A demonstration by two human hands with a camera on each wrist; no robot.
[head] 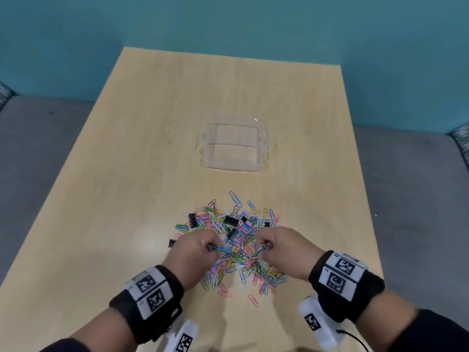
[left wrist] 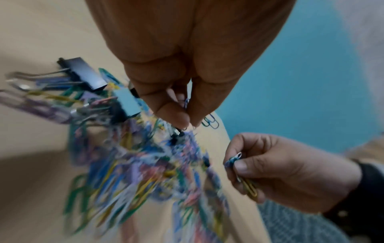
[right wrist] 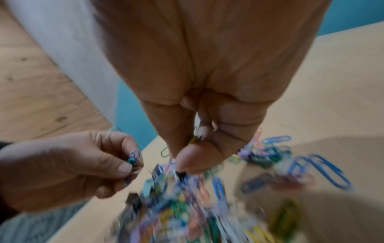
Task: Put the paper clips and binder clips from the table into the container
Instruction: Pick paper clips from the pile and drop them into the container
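Observation:
A heap of coloured paper clips [head: 236, 247] mixed with black binder clips [head: 230, 221] lies on the near half of the wooden table [head: 142, 138]. Both hands hover over the heap, knuckles up. My left hand [head: 203, 246] pinches a few paper clips [left wrist: 187, 103] between thumb and fingers. My right hand [head: 269, 246] also pinches a small bunch of paper clips [right wrist: 195, 139]. In the left wrist view the right hand [left wrist: 276, 166] shows blue and yellow clips in its fingers. The clear plastic container [head: 234, 148] stands beyond the heap, with nothing visible inside.
A lone black binder clip [head: 172, 243] lies just left of my left hand. A few stray clips [head: 253, 299] sit near the table's front edge. Grey seating [head: 38, 153] flanks the table on both sides, and a teal wall [head: 228, 24] rises behind.

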